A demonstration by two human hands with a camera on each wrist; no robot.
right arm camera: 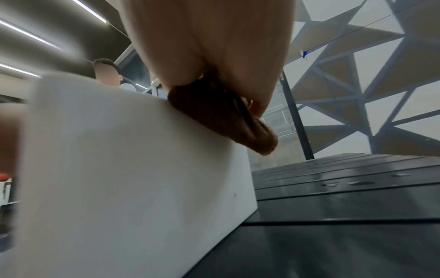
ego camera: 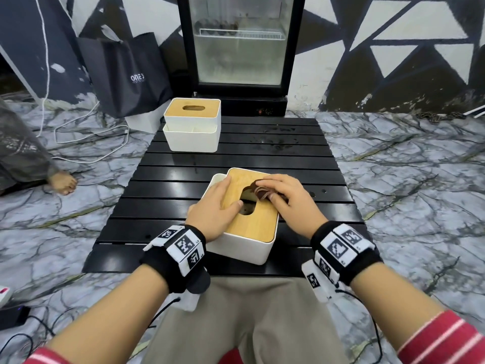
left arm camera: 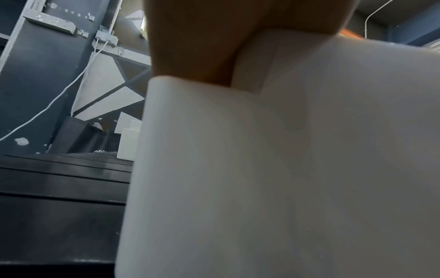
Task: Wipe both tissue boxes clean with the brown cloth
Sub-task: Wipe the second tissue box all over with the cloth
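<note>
1. I am on the first part of the job: the near tissue box (ego camera: 244, 227) sits on the black slatted bench (ego camera: 183, 179) just in front of my lap, turned at a slant, and I am working on its wooden lid (ego camera: 252, 206).
2. My right hand (ego camera: 286, 195) has the brown cloth (ego camera: 262, 193) bunched under curled fingers and thumb, pressed onto the far right part of the lid next to the slot. From the right wrist view the cloth (right arm camera: 228, 120) hangs over the top edge of the white wall (right arm camera: 133, 169).
3. My left hand (ego camera: 215, 206) lies flat on the left side of the lid with fingers fairly straight, thumb at the rim of the slot, steadying the box and gripping nothing. The left wrist view is mostly blurred white wall, so I cannot say how firmly the palm bears down.
4. The far tissue box (ego camera: 193, 124) stands at the back left corner of the bench, well apart from my hands, and looks untouched so far by my reckoning.
5. The next move calls for sweeping the cloth across the rest of the lid and down the white sides while the left hand keeps the box from sliding on the smooth slats; then I must reach for the far box.
</note>
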